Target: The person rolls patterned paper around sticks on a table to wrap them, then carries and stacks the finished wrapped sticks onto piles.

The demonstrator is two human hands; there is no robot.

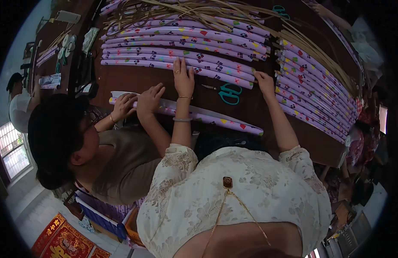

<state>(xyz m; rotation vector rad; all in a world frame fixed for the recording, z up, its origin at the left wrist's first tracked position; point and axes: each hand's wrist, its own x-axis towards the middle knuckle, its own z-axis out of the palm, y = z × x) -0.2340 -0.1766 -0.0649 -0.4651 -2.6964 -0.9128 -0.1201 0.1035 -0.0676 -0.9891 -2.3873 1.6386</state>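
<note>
Rolls (143, 63) lie under the left hand (184, 81), its fingers slightly apart; the right hand (265, 84) touches their ends, whether clamped I cannot tell.

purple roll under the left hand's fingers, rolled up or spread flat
Rolled up: the purple roll shows as a long, narrow tube on either side of the left hand.

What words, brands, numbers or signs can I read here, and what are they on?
No text reads clearly.
Red banner with gold characters: too blurred to read.
Flat, bluish-white packet, far left: any print too small.
Glossy purple patterned rolls: shapes, no legible words.
</note>
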